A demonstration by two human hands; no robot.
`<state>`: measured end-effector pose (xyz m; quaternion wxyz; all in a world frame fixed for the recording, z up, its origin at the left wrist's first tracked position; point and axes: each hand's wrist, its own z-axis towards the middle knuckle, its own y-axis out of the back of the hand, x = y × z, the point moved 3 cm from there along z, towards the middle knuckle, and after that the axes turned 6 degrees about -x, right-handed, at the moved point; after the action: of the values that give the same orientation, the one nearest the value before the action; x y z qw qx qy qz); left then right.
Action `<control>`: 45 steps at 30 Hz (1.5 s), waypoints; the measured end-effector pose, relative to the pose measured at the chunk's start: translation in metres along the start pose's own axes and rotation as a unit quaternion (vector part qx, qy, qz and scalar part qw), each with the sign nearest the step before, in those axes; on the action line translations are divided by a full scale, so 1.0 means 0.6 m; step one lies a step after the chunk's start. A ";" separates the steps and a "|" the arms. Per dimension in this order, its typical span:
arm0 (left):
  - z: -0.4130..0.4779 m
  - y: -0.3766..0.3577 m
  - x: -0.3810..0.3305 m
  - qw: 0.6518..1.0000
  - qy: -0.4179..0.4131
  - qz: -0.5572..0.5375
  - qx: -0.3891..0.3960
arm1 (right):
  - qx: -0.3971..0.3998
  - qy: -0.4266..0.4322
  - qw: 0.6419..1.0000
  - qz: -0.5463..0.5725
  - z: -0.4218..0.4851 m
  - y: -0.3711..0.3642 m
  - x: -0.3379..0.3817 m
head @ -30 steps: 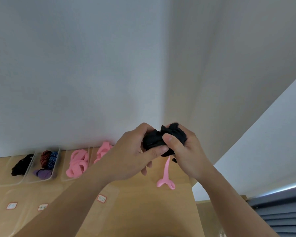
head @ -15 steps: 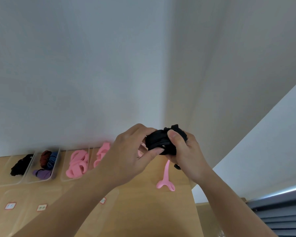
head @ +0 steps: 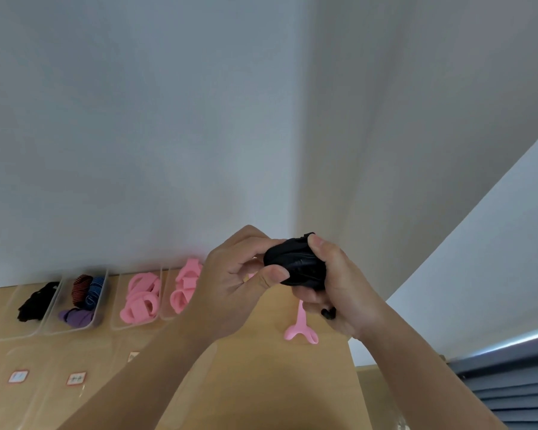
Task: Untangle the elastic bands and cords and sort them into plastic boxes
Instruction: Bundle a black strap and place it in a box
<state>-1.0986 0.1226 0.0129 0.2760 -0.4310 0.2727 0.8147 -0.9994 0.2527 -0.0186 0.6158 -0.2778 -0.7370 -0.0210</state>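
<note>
A white wall (head: 137, 119) fills most of the view, and a light wood counter (head: 246, 383) runs along the bottom.

The left hand (head: 230, 283) and the right hand (head: 339, 290) are up in the air over the counter, close together. Both hold one black bundle (head: 295, 268) of bands between them. The left hand has its thumb pressed on the front of the bundle and its fingers curled round the back. The right hand has its thumb on top and its fingers wrapped under it. A small black end (head: 328, 313) pokes out below the right hand.

Under the hands, one pink band (head: 300, 330) lies on the counter by itself, partly hidden by the right hand.

To the left, four clear plastic boxes sit side by side against the wall. The fourth box (head: 166, 293), nearest the hands, holds pink bands (head: 184, 283) and is partly hidden by the left hand. The third box (head: 131, 326) holds more pink bands (head: 140, 299). The second box (head: 75, 330) holds a red and black striped band (head: 80, 290), a blue band (head: 94, 291) and a purple band (head: 75, 316). The first box (head: 13, 332), far left, holds black bands (head: 35, 301).

Two small white labels (head: 18, 376) with red edges lie on the counter in front of the boxes. The words on them are too small to read.

At the bottom right there are grey-blue slats (head: 510, 392).
</note>
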 end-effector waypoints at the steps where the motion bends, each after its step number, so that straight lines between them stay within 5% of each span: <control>1: 0.000 -0.001 -0.002 1.000 -0.004 -0.002 0.002 | 0.022 -0.032 0.999 0.029 -0.001 0.001 -0.003; 8: -0.012 -0.008 -0.004 0.987 -0.056 0.153 -0.005 | 0.024 -0.094 0.993 0.071 -0.008 -0.001 -0.017; 14: -0.013 -0.008 0.001 0.993 0.038 0.096 -0.048 | -0.083 -0.022 0.996 -0.007 -0.002 -0.014 -0.016; 21: -0.004 0.029 0.005 0.992 -0.021 0.122 0.022 | -0.052 -0.035 0.997 -0.044 -0.006 -0.025 -0.021; 27: -0.023 0.018 0.003 0.980 -0.049 0.183 -0.065 | -0.126 0.102 0.975 -0.150 -0.009 -0.042 0.005; 33: -0.033 0.004 0.001 0.995 -0.032 0.025 -0.088 | -0.145 0.198 0.957 -0.156 -0.033 -0.057 0.016; 38: -0.048 -0.017 0.011 0.986 0.046 -0.074 -0.145 | -0.200 0.204 0.937 -0.201 -0.044 -0.059 0.003; 45: -0.053 -0.017 0.012 0.956 0.132 -0.243 -0.101 | -0.160 0.162 0.962 -0.149 -0.045 -0.048 0.003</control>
<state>-1.0773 0.1096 -0.0104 0.3818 -0.6138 0.1098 0.6822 -0.9879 0.2191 -0.0018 0.6648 -0.2525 -0.6472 -0.2745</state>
